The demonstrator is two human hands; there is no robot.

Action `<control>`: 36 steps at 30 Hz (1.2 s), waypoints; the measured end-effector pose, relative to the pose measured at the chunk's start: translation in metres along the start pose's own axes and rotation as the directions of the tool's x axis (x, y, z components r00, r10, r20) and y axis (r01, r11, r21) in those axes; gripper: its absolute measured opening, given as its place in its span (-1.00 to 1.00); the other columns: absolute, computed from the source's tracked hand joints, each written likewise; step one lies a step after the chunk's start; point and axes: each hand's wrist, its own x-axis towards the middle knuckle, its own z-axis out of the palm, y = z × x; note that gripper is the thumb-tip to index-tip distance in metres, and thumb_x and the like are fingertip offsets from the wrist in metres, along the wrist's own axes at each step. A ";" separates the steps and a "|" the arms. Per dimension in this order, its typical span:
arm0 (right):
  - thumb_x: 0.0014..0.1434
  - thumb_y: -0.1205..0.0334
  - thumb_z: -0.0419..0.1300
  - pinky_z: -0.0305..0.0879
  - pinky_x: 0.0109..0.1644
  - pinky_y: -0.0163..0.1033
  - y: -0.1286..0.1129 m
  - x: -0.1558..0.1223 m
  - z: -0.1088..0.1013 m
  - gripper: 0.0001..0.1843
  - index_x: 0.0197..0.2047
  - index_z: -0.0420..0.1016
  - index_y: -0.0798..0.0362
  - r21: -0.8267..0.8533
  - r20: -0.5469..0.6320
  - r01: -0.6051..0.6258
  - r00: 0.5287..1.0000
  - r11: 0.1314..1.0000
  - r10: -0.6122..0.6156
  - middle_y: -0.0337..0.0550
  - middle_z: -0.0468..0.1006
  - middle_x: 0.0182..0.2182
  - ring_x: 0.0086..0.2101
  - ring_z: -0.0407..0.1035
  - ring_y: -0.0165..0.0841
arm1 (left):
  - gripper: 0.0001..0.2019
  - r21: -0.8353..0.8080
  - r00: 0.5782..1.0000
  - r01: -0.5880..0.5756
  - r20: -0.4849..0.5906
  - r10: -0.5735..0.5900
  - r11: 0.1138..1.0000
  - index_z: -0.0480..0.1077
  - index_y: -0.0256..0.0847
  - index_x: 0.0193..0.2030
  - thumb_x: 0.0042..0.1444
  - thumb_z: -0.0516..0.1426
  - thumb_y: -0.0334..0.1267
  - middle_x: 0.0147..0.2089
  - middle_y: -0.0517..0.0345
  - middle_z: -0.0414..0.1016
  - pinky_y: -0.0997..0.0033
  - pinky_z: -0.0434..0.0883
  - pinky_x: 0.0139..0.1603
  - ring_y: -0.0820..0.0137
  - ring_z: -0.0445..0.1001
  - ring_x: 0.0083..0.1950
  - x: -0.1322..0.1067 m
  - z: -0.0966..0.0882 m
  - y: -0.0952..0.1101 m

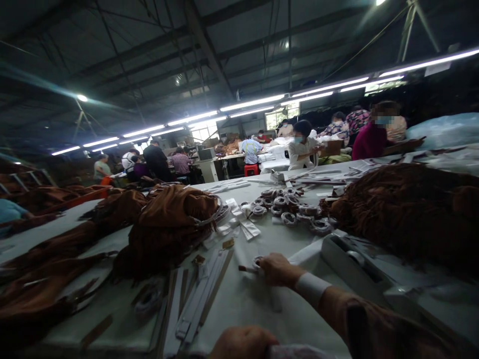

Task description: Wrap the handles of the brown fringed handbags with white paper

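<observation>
My right hand [276, 269] rests on the white table [243, 299], fingers curled around a small roll of white tape [257, 263] with a short brown stick poking out to the left. A white cuff and brown sleeve cover that wrist. My left hand [241, 343] sits at the bottom edge, seen only as the back of a closed fist; what it holds is hidden. Long white and brown strips [198, 299] lie just left of both hands.
Heaps of brown fringed fabric lie left [164, 224] and right [407, 209]. Several small tape rolls [288, 207] cluster mid-table. A grey tape dispenser [355, 264] stands right of my hand. Other people work at far tables [303, 144].
</observation>
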 end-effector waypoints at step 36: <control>0.28 -0.13 0.04 0.49 0.01 0.09 -0.085 -0.180 0.017 -0.52 0.05 0.54 -0.03 0.791 -0.417 0.125 0.827 0.599 0.378 0.05 0.64 -0.08 -0.07 0.51 -0.01 | -0.73 0.047 0.928 0.357 -0.134 -0.348 0.933 0.30 -0.20 -0.35 0.29 0.09 -0.08 -0.35 0.18 0.44 0.45 0.18 -0.33 0.40 0.34 -0.33 0.001 -0.030 0.102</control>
